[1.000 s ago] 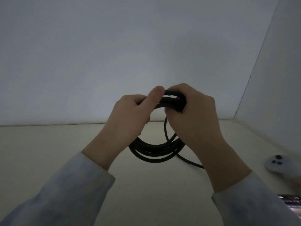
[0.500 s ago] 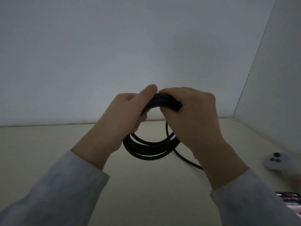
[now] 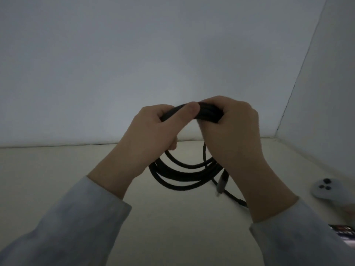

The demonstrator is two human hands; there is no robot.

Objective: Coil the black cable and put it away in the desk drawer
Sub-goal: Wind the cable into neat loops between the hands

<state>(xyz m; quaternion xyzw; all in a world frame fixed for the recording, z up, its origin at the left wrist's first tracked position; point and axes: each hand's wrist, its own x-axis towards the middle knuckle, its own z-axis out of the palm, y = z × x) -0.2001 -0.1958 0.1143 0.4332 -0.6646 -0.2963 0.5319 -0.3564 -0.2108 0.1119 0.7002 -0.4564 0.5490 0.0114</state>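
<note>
The black cable point(image 3: 180, 177) hangs in several loops above the pale desk top point(image 3: 57, 169). My left hand point(image 3: 153, 139) and my right hand point(image 3: 230, 135) both grip the top of the coil, thumbs almost touching. A grey connector end point(image 3: 221, 184) dangles below my right wrist, and a loose length of cable trails on the desk behind that wrist. No drawer is in view.
A white controller with dark buttons point(image 3: 324, 191) lies on the desk at the right. A phone with a lit screen point(image 3: 343, 233) sits at the right edge. White walls meet in a corner at the far right.
The loops have spread wider and hang lower. The connector end now dangles in view beside my right wrist. Both hands keep their hold on the top of the coil.
</note>
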